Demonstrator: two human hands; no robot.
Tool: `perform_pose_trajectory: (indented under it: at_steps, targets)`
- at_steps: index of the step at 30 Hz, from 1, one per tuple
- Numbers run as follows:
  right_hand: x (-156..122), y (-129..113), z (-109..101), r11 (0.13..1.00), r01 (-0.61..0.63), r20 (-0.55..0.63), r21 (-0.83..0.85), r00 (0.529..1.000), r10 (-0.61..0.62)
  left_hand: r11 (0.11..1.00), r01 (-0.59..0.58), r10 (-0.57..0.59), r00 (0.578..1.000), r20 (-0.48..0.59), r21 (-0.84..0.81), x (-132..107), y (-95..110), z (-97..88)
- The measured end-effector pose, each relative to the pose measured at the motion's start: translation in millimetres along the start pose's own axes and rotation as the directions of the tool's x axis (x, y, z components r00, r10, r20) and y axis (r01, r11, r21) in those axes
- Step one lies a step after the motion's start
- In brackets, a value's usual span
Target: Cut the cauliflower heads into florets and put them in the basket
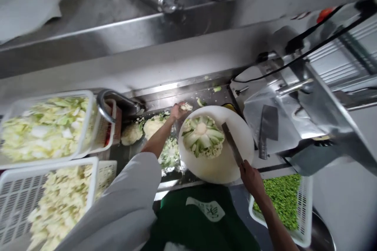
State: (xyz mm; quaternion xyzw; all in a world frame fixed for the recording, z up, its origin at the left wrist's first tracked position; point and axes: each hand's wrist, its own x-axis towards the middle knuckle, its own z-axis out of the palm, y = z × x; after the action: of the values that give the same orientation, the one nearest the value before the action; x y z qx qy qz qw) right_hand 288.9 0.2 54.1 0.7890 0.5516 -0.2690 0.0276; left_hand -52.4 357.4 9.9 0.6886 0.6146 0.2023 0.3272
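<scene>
A cauliflower head [203,137] lies stem side up on the round white cutting board [216,172]. My right hand [251,177] is closed around the handle of a kitchen knife [231,141], whose blade slants over the board just right of the cauliflower. Beyond the board's upper left edge, my left hand [177,110] is closed with a small cauliflower piece [186,106] at its fingertips. More cauliflower heads [153,126] sit in the metal sink area to the left. Leafy trimmings [170,153] lie beside the board, partly behind my left arm.
Left stand a white basket of cut cabbage [90,125] and a basket of cauliflower florets [93,176]. A curved faucet [103,104] rises near them. At right lie a cleaver [268,127] and a basket of chopped greens [308,208]. A metal shelf [132,33] runs overhead.
</scene>
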Motion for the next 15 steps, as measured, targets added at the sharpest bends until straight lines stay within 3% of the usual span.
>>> perform_pose_trajectory:
  at_steps: [2, 4, 6, 8, 11, 13, 15]
  targets:
    - [0.4, 0.8, 0.4, 1.000, 0.018, -0.012, -0.006, 1.000, -0.018, 0.985, 0.170, -0.171, 0.983, -0.065, -0.027, -59.3, -42.0, -21.6]
    - [2.7, 1.4, 0.4, 0.999, 0.038, -0.029, -0.014, 0.999, -0.038, 0.923, 0.384, -0.386, 0.917, -0.097, -0.034, -129.4, -78.3, -36.4]
    - [6.7, -0.3, -1.4, 0.999, 0.035, -0.032, -0.040, 0.999, -0.036, 0.842, 0.539, -0.539, 0.839, -0.078, -0.021, -195.2, -103.5, -41.1]
    - [11.1, -4.9, -5.4, 0.996, 0.019, -0.025, -0.088, 0.999, -0.021, 0.804, 0.595, -0.594, 0.803, -0.053, -0.002, -243.1, -116.4, -39.1]
    - [15.5, -13.3, -13.8, 0.988, 0.020, -0.013, -0.151, 1.000, -0.023, 0.811, 0.585, -0.584, 0.810, -0.053, 0.016, -269.8, -113.2, -35.8]
    - [16.6, -17.0, -18.9, 0.985, 0.027, -0.005, -0.172, 1.000, -0.028, 0.839, 0.544, -0.542, 0.837, -0.070, 0.011, -261.1, -92.7, -37.2]
    - [16.9, -18.5, -22.5, 0.983, 0.026, -0.003, -0.183, 1.000, -0.027, 0.906, 0.422, -0.422, 0.898, -0.127, -0.026, -239.7, -54.2, -40.1]
